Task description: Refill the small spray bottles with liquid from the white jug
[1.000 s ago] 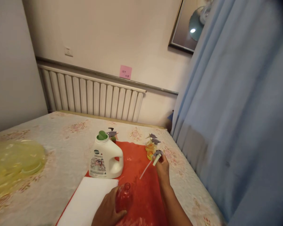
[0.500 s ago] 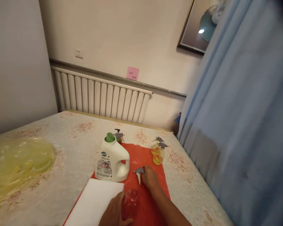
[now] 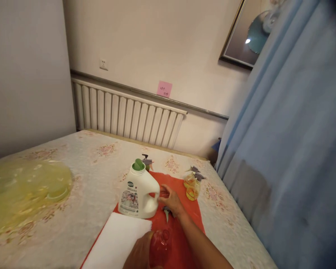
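Observation:
My left hand (image 3: 137,253) is wrapped around a clear, open-necked bottle (image 3: 159,246) at the bottom of the view. My right hand (image 3: 173,201) is at the handle of a white detergent jug (image 3: 137,192), thumb and fingers apart on either side of it; whether they touch is hard to tell. A green cap or spout (image 3: 139,164) sits in the jug's mouth. Just below my right hand, a grey trigger spray head (image 3: 167,213) lies on the red sheet (image 3: 175,180), partly hidden by the hand.
Two spray bottles (image 3: 193,190) with yellowish liquid stand right of the jug. Behind it shows another grey sprayer head (image 3: 147,161). White paper (image 3: 117,239) lies in front of the jug. A yellow translucent basin (image 3: 30,183) sits left on the flowered cloth (image 3: 92,175). A blue curtain (image 3: 291,130) hangs right.
My right hand has let go of the spray head, leaving it on the red sheet, and has moved up and left to the jug's handle. My left hand keeps hold of the bottle.

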The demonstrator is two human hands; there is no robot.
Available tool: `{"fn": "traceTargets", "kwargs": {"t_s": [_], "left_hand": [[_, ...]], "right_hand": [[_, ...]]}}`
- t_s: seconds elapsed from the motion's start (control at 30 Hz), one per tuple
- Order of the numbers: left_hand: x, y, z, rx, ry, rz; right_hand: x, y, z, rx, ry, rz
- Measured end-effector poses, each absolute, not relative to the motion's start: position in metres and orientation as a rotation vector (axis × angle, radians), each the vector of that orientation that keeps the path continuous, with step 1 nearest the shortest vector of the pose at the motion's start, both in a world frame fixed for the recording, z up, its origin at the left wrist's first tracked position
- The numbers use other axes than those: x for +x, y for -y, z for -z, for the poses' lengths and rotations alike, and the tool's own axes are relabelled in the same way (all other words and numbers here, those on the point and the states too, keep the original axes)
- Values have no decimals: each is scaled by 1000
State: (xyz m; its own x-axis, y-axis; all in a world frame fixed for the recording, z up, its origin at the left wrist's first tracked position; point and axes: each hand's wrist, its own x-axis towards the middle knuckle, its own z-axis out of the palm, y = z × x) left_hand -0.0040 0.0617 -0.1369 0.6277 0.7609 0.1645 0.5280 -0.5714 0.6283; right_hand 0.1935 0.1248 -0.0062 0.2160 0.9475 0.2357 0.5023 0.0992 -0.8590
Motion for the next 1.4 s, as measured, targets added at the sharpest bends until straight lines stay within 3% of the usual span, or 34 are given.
{"fn": "traceTargets", "kwargs": {"t_s": [0.37, 0.77, 1.07, 1.4], "left_hand": [[-6, -54, 102, 2218, -1047, -458], [-5, -52, 120, 2224, -1028, -510], [-7, -46, 105, 2237, -1066, -523], [-6, -47, 109, 2270, -1078, -559]], "right_hand": [[152, -166, 2, -1280, 1278, -996], [128, -163, -76, -1256, 1299, -844], [185, -90, -156, -1372, 1332, -619], [247, 35, -186, -1822, 1324, -432]]}}
